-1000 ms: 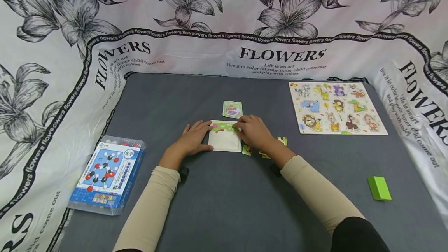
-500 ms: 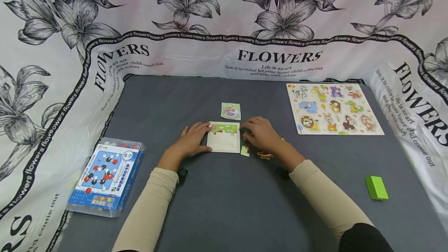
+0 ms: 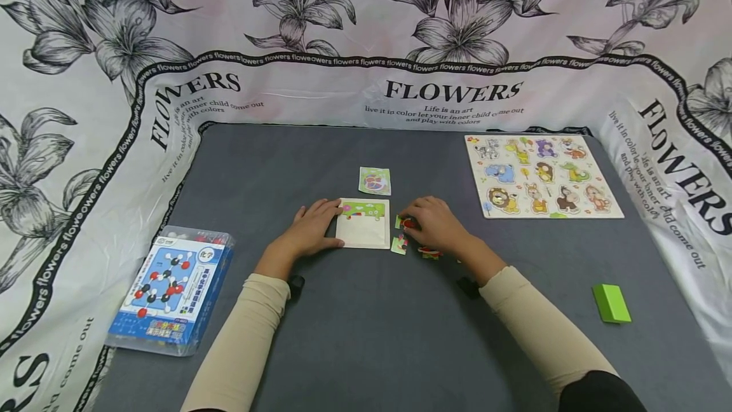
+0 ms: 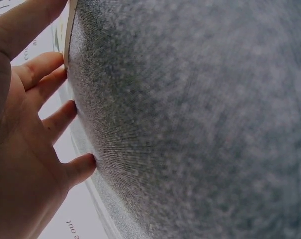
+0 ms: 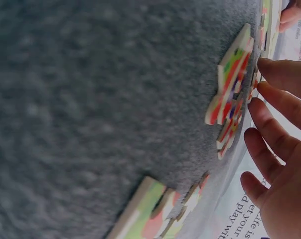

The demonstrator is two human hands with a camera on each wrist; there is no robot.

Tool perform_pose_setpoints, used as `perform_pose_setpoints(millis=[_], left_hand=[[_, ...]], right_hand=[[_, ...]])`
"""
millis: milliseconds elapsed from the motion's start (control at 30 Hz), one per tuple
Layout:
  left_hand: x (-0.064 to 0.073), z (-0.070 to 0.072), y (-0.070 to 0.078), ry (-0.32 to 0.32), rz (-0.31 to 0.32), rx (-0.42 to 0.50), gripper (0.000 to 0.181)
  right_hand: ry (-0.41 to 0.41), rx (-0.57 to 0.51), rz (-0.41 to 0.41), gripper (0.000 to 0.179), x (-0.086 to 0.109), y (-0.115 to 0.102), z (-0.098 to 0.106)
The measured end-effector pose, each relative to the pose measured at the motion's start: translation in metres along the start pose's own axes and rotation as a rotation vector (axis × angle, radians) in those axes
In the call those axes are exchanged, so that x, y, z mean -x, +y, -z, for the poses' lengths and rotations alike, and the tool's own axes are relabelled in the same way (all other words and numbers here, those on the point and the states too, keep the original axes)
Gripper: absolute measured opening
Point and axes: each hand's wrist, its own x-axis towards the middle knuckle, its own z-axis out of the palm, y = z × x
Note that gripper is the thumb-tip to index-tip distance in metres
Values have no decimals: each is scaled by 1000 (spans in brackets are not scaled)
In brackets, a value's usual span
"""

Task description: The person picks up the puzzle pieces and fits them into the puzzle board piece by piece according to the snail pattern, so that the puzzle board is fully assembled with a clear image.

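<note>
On the surface (image 3: 366, 336), the tray (image 3: 363, 235) lies near the middle. The left hand (image 3: 311, 229) touches its left side, grip spread. The right hand (image 3: 436, 226) is at a piece (image 3: 399, 222) just right of the tray; I cannot tell whether its grip pinches it. Loose pieces (image 3: 399, 245) lie nearby. The animal board (image 3: 559, 177) occupies the far right corner; the case (image 3: 168, 291) lies along the left edge.

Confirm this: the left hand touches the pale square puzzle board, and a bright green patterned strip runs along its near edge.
Wrong edge: the head view shows the bright green patterned strip along the far edge of the pale square puzzle board. The left hand does touch the board.
</note>
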Motion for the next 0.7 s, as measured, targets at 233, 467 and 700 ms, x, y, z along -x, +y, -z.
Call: perform_pose_setpoints(millis=[233,467,700], left_hand=[[0,0,0,2,-6,8,73],[-2,-2,-4,-6,3,-7,74],[-5,-4,-5,-6,1,-6,74]], right_hand=[[-19,-13,-15,28,2,3,-3],[-15,-15,-12,29,-2,4,-1],[-23,-30,-10,30,-15,-7,10]])
